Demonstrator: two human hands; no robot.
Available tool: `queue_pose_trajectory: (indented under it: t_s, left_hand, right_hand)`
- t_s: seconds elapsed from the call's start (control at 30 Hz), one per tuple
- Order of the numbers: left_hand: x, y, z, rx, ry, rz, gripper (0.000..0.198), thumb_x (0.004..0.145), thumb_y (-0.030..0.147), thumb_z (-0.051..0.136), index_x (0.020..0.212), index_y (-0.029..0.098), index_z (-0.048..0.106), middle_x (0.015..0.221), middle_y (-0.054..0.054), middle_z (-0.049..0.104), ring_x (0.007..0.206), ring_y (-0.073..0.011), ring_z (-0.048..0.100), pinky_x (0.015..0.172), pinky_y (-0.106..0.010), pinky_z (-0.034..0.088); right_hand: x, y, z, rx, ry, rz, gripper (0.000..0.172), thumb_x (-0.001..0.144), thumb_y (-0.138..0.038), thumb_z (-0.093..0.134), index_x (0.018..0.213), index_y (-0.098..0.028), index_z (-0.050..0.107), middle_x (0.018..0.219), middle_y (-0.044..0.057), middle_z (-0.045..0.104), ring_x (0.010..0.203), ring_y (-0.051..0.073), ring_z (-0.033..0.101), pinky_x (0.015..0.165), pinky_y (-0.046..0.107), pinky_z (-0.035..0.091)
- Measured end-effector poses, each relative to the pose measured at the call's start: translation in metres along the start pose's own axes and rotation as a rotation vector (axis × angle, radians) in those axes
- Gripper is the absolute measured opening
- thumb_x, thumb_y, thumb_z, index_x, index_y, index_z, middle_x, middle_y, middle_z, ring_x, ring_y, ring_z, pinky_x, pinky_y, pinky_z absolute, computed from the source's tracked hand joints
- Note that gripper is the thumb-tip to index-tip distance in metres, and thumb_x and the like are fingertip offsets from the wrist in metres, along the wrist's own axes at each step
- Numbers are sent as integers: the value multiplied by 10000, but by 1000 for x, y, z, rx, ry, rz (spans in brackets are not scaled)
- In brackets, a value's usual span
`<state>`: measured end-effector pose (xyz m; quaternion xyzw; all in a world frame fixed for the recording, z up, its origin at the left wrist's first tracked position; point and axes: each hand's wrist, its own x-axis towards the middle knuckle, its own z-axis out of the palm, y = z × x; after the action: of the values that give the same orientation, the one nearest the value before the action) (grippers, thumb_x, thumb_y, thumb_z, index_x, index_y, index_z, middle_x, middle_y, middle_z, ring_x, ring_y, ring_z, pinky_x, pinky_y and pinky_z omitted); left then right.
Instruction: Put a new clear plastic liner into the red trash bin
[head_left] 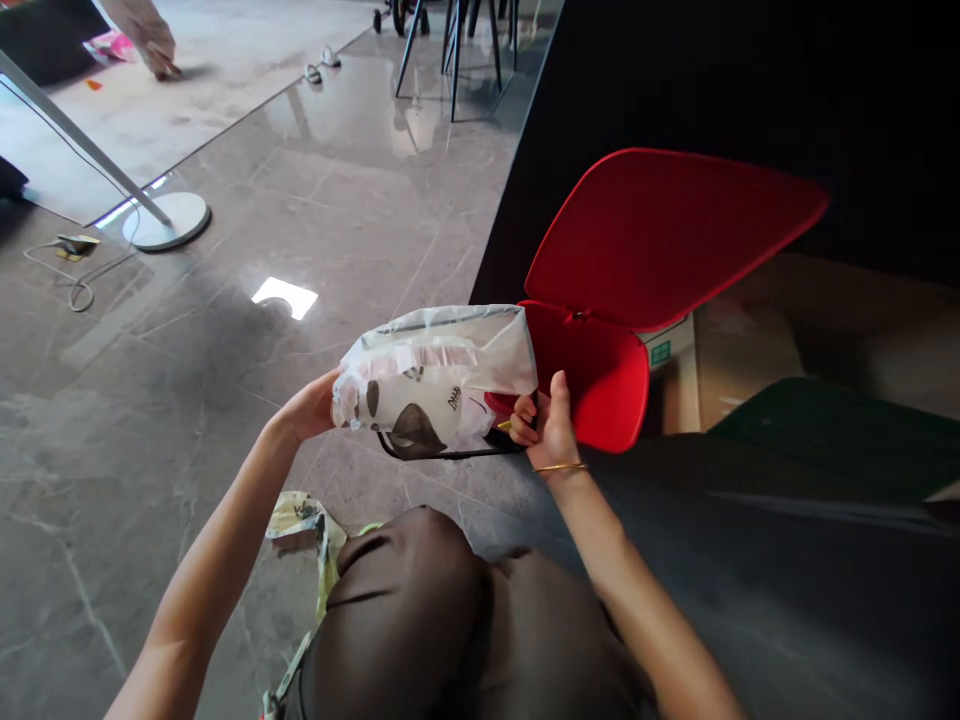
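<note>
Brown cloth over the wearer's bent knees fills the bottom of my feed, and both bare arms reach out past it. Between the hands I have a translucent white bag with dark printed marks, held up in front of the knees and above the grey tiled floor. Black bars of a frame go with it: one shows through the plastic along the far edge, another runs bare along the near edge. The left hand is at the bag's gathered left end, touching it; its fingers go out of sight behind the plastic, so I cannot tell whether they are clamped. At the other end, the right hand has its fingers curled tight on the frame, thumb pointing up (a thin bracelet circles that wrist), with a small yellow piece by the fingertips. Just beyond the right hand I see a red bin, its red lid raised on a hinge. A crumpled wrapper lies on the tiles just left of the knees. Farther off to the left, I make out a round white lamp base with a cable near it.
</note>
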<state>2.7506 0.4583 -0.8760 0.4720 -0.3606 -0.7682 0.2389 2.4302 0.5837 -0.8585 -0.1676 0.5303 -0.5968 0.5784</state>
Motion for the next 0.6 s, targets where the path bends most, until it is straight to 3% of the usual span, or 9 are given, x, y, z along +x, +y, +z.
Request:
queue_pose_trajectory:
  t_s: [0.1, 0.17, 0.27, 0.33, 0.37, 0.4, 0.47, 0.53, 0.6]
  left_hand:
    - [-4, -8, 11, 1, -71, -16, 481, 725, 587, 696, 1007, 197, 681, 900, -78, 718, 703, -203, 651, 635, -312, 543]
    - [-3, -13, 17, 93, -17, 77, 552, 750, 568, 689, 1170, 218, 609, 1036, -81, 694, 771, -194, 644, 672, -300, 528]
    - [-5, -21, 27, 322, 337, 431, 612, 802, 536, 656, 1311, 235, 500, 1312, -116, 568, 1115, -236, 583, 890, -332, 487]
    - [-13, -22, 36, 492, 582, 756, 555, 846, 554, 591, 1298, 242, 516, 1443, -119, 454, 1333, -268, 424, 1060, -390, 382]
    - [-20, -21, 43, 583, 634, 900, 528, 849, 570, 578, 1269, 252, 546, 1469, -108, 430, 1381, -279, 362, 1115, -416, 320]
    - [-27, -20, 51, 685, 625, 1008, 519, 829, 587, 597, 1235, 264, 580, 1468, -97, 438, 1394, -291, 341, 1146, -435, 272]
    - [-38, -15, 68, 893, 480, 1091, 536, 748, 590, 695, 1186, 287, 635, 1414, -87, 515, 1354, -316, 387, 1161, -454, 232]
    - [-41, -9, 83, 1039, 306, 1054, 509, 731, 516, 750, 1187, 305, 664, 1334, -85, 600, 1274, -316, 472, 1136, -452, 257]
    - [-38, -5, 92, 1052, 207, 995, 344, 821, 419, 687, 1148, 314, 701, 1202, -78, 687, 1144, -286, 567, 1079, -438, 316]
  right_hand:
    - [1, 2, -2, -34, 35, 11, 725, 648, -869, 548, 496, -227, 248, 449, -103, 193, 333, 23, 157, 314, 199, 106]
    - [1, 6, -4, -65, 77, -29, 730, 647, -805, 634, 492, -230, 212, 437, -110, 162, 336, 21, 151, 322, 200, 95]
    - [0, 13, -7, -87, 128, -104, 719, 640, -732, 711, 495, -230, 217, 420, -116, 164, 339, 19, 160, 328, 201, 104]
    - [-1, 15, -8, -80, 131, -138, 703, 647, -720, 717, 507, -230, 233, 422, -119, 171, 341, 19, 161, 329, 199, 113]
    - [-1, 16, -7, -74, 128, -153, 697, 648, -717, 719, 514, -230, 239, 425, -121, 172, 342, 18, 159, 330, 197, 114]
    - [-1, 16, -7, -70, 126, -171, 691, 648, -714, 722, 522, -229, 246, 429, -123, 173, 343, 18, 160, 330, 194, 116]
    - [-1, 15, -3, -73, 125, -206, 676, 644, -712, 727, 537, -227, 269, 433, -125, 188, 342, 20, 173, 331, 186, 127]
    - [0, 15, 2, -82, 124, -228, 663, 641, -716, 726, 549, -226, 289, 435, -124, 210, 340, 20, 184, 329, 181, 135]
    - [2, 13, 8, -88, 113, -230, 646, 661, -721, 707, 558, -227, 304, 435, -122, 222, 338, 22, 182, 326, 181, 135]
